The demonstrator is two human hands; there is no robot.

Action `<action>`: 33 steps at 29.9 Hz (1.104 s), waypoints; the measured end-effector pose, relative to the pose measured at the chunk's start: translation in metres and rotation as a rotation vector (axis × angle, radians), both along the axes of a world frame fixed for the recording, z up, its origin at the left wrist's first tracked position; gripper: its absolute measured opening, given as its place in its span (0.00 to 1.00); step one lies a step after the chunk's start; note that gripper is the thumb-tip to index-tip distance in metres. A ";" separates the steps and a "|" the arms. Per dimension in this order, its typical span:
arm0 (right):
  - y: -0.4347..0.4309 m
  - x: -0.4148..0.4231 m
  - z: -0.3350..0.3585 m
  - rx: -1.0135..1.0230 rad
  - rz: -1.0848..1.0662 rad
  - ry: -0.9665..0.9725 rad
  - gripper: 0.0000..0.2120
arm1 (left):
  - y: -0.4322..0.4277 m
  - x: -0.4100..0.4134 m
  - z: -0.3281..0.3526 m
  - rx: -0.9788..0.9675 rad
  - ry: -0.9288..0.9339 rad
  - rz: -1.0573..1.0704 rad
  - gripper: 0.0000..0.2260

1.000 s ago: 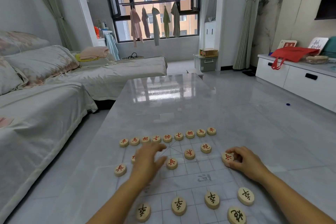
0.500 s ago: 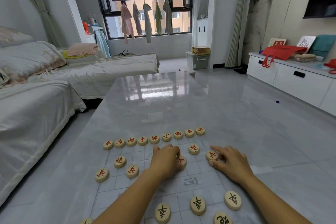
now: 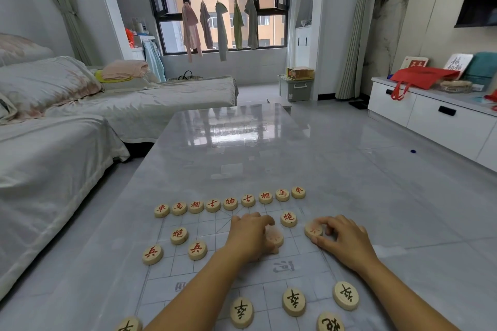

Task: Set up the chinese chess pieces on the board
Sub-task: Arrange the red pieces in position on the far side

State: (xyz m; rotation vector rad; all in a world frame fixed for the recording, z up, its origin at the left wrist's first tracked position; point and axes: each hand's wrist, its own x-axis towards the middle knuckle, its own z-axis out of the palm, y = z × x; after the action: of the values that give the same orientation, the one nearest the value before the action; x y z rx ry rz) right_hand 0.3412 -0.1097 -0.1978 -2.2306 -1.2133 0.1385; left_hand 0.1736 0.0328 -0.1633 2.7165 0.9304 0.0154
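Observation:
A clear chess board sheet (image 3: pixel 285 267) lies on the grey marble table (image 3: pixel 242 142). A row of red-lettered wooden pieces (image 3: pixel 230 203) lines its far edge. Two red cannons (image 3: pixel 178 234) (image 3: pixel 288 218) and two red soldiers (image 3: pixel 152 254) (image 3: pixel 197 249) sit in front of that row. My left hand (image 3: pixel 248 236) lies over the board's middle, fingers curled against a blurred red piece (image 3: pixel 274 237). My right hand (image 3: pixel 341 240) pinches another blurred red piece (image 3: pixel 313 230) at the board's right edge. Black-lettered pieces (image 3: pixel 294 301) stand near me.
A covered sofa (image 3: pixel 53 142) runs along the left of the table. A white cabinet (image 3: pixel 435 118) with a red bag (image 3: pixel 419 76) stands at the right. The far half of the table is bare and glossy.
The camera turned, so the view slid. My left hand went from open and reaching to curled over a red piece mid-board. My right hand kept sliding its red piece at the right edge.

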 end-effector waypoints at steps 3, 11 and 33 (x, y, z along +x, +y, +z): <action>0.000 0.001 0.000 0.003 -0.004 0.008 0.17 | 0.001 0.001 0.000 0.000 0.015 -0.030 0.22; 0.000 0.001 -0.001 0.006 -0.011 0.012 0.16 | -0.004 0.005 -0.003 -0.051 -0.046 0.086 0.20; 0.001 0.000 0.000 -0.001 -0.005 0.026 0.14 | -0.005 0.003 -0.004 -0.095 -0.044 0.105 0.20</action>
State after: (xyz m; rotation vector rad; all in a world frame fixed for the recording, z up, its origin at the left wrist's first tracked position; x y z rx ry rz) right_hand 0.3414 -0.1089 -0.1980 -2.2261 -1.1934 0.1658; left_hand 0.1766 0.0278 -0.1674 2.5675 1.0333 0.0503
